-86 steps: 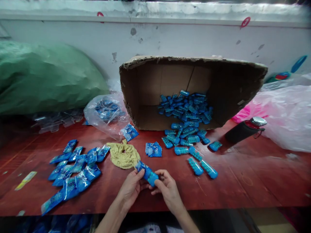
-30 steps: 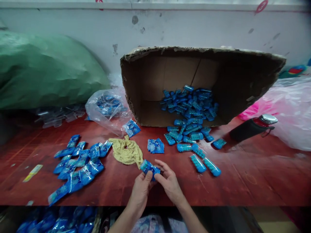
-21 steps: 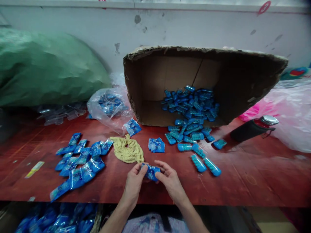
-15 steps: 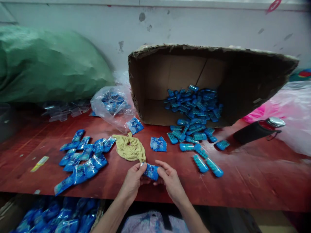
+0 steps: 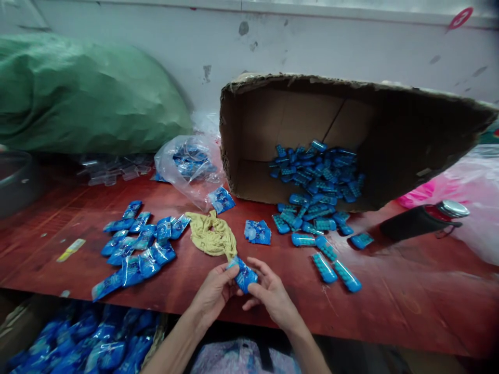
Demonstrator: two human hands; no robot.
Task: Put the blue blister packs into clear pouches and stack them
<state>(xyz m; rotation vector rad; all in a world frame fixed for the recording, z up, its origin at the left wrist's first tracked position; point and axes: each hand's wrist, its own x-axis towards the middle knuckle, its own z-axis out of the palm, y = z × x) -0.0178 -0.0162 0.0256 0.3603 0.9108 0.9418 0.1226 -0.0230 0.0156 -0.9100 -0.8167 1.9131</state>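
Observation:
Above the table's near edge, a small blue printed packet [image 5: 244,275] is held tilted between my two hands. My left hand [image 5: 218,288] pinches its left side, thumb on top and fingers underneath. On its lower right corner presses the thumb of my right hand [image 5: 270,291], the index finger raised off it and other fingers curled partly out of sight behind. Just beyond the packet lies a crumpled yellow cloth [image 5: 210,236]. A small stack of flat blue cards or packets [image 5: 258,232] rests farther right. Filled blue packets [image 5: 140,254] are spread to the left.
A cardboard box [image 5: 257,179] on its side spills blue capsule-shaped containers [image 5: 314,223] onto the red table [image 5: 397,291]. A dark bottle [image 5: 413,222] leans at right. A clear bag [image 5: 171,166], a green sack [image 5: 89,98] and a lower box of blue packets [image 5: 105,348] are at left.
The packet has turned from nearly level to slanting, its right end lower. My right fingers have loosened and shifted around its corner. The whole view has swung slightly left.

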